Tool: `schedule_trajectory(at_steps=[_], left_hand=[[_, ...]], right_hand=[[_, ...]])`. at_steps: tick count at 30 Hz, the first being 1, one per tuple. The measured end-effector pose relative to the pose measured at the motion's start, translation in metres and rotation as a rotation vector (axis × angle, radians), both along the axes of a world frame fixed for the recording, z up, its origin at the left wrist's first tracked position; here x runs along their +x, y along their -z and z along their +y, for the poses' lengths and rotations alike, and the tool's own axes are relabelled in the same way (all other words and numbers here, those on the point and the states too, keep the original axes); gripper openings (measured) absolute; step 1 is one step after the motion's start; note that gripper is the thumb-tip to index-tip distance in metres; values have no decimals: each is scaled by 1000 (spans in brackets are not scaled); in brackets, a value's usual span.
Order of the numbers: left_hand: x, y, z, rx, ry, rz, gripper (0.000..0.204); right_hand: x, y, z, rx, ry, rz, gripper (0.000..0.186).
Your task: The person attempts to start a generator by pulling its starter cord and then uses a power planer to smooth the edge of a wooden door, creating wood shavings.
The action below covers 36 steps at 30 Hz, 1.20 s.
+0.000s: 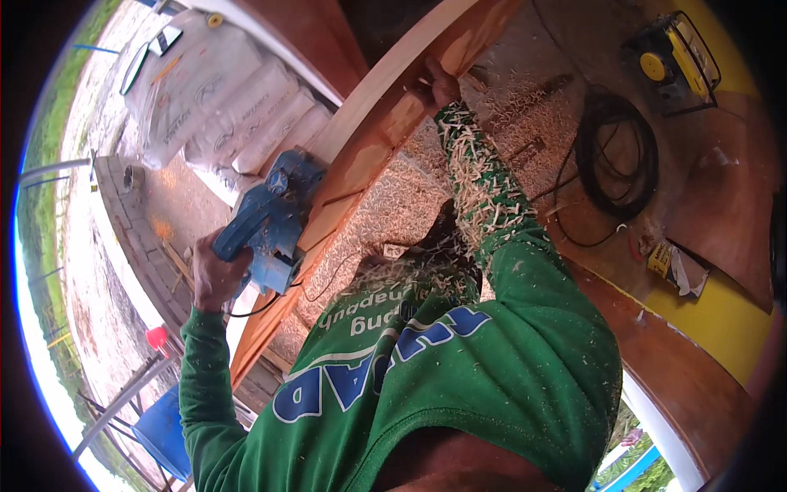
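My left hand [218, 272] is wrapped round the rear handle of a blue electric planer [275, 217]. The planer rests against the long wooden board [348, 176], near its lower left part, and a dark cord trails from its back. Farther up the same board, my right hand [440, 85] grips its edge with bent fingers, partly in shadow. Pale wood shavings [484, 176] cling thickly to my right green sleeve and lie scattered on my shirt front.
White filled sacks [229, 107] are stacked beyond the board at the left. Shavings cover the floor [393, 197] below it. To the right lie a coiled black cable [580, 152], a yellow-and-black machine [653, 67] and a torn yellow packet [676, 266]. A blue barrel [160, 430] stands lower left.
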<state>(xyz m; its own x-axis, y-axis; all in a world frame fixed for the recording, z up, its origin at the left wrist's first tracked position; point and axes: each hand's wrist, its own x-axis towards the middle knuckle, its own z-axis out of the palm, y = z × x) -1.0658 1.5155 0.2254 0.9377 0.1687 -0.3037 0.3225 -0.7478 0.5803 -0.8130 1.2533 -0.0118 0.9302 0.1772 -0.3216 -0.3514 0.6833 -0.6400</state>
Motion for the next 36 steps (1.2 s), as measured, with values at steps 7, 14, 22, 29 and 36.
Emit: schedule_trajectory(at_steps=[7, 14, 22, 29, 36], left_hand=[[72, 2, -32, -132, 53, -82, 13], [134, -1, -62, -52, 138, -83, 12], [202, 2, -104, -178, 205, -153, 17], [254, 5, -138, -138, 400, -240, 13], [325, -8, -187, 446, 975, -781, 12]], right_hand=[[-2, -12, 18, 11, 81, 114, 31], [-12, -10, 24, -28, 76, 86, 37], [-18, 0, 23, -4, 63, 8, 19], [-30, -9, 12, -11, 71, 21, 18], [-32, -9, 12, 46, 14, 17, 21]])
